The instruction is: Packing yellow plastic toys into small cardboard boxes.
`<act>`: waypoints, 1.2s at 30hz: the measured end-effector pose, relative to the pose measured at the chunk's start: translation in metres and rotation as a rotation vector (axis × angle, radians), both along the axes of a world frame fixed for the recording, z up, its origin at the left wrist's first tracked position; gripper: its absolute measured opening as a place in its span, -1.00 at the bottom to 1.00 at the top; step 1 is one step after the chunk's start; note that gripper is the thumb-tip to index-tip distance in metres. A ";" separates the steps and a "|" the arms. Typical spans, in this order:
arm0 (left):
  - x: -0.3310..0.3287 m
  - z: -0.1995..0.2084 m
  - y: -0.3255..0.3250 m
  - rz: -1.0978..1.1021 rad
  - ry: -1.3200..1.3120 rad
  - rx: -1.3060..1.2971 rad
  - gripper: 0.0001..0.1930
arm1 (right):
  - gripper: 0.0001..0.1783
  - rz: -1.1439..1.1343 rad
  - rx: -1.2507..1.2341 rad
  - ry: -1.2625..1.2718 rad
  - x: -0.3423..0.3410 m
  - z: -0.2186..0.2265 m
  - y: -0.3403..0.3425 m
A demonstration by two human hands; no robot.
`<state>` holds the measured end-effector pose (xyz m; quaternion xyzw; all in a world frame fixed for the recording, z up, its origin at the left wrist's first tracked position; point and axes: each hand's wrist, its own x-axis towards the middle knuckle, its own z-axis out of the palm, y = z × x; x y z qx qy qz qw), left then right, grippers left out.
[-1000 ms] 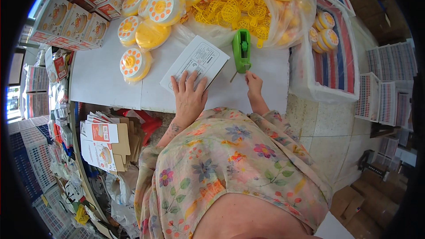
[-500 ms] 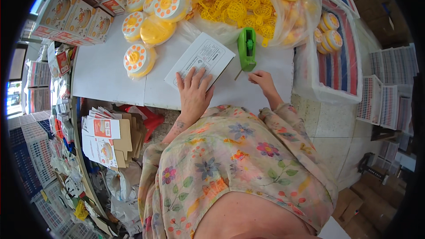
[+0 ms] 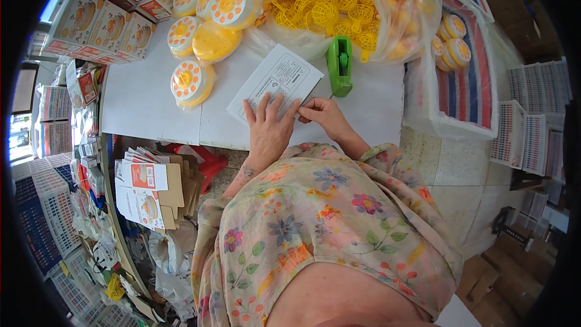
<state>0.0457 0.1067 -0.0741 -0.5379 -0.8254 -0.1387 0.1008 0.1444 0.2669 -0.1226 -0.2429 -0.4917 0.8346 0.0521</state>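
Right hand (image 3: 327,116) is shifted leftward since half a second ago, from just below green tape dispenser (image 3: 342,85) to right-hand side of white cardboard box (image 3: 281,75). Its fingertips are drawn together, close beside left hand (image 3: 268,130); whether anything is pinched cannot be told at such small scale. Box is laid aslant on white tabletop (image 3: 151,109), left of dispenser, and is pressed from above by left hand, fingers spread. Beyond box, yellow mesh strainers (image 3: 327,12) are heaped; round yellow-and-white tubs (image 3: 229,6) are clustered farther left.

Room right of tape dispenser (image 3: 341,80); box (image 3: 279,77) blocks left.
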 end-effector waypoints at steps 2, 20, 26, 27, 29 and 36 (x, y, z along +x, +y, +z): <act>0.000 -0.004 0.000 -0.011 -0.020 0.018 -0.46 | -0.78 -0.010 0.102 -0.004 -0.001 -0.007 -0.001; -0.054 -0.023 -0.068 0.766 -1.897 0.799 -0.15 | -0.54 -0.055 0.165 -0.166 -0.017 -0.032 0.053; -0.071 0.015 -0.116 0.449 -1.639 1.098 -0.44 | -0.53 0.054 0.180 -0.014 -0.009 0.023 0.021; -0.071 0.026 -0.121 0.381 -1.476 1.080 -0.54 | -0.49 0.118 0.250 0.002 -0.011 0.026 0.020; -0.067 0.047 -0.118 0.403 -1.434 1.182 -0.43 | -0.44 0.150 0.211 0.086 -0.019 0.025 0.017; -0.060 -0.015 -0.138 0.322 -1.422 0.790 -0.14 | -0.20 0.177 0.280 0.197 -0.065 -0.050 0.020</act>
